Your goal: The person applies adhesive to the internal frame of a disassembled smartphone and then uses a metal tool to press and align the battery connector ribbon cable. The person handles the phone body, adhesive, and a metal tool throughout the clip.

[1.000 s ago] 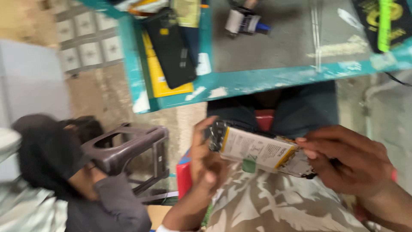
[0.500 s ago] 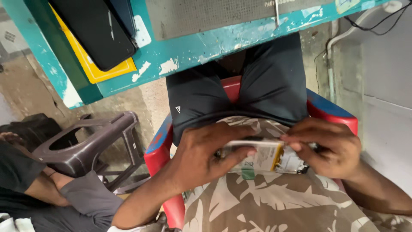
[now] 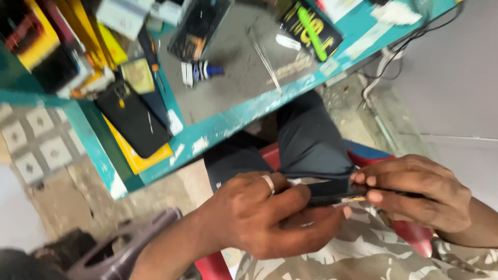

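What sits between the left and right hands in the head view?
In the head view, a thin dark slab seen edge-on spans from the left hand to the right hand; both grip it.

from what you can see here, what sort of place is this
Probably a small phone repair bench. A teal worktable holds a black phone and small tools, and both hands, left hand and right hand, grip an opened phone edge-on.

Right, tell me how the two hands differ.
The left hand wears a ring and wraps the slim dark device from beneath; the right hand shows no ring and pinches its other end from above with its fingertips. Both hold the same device above the lap.
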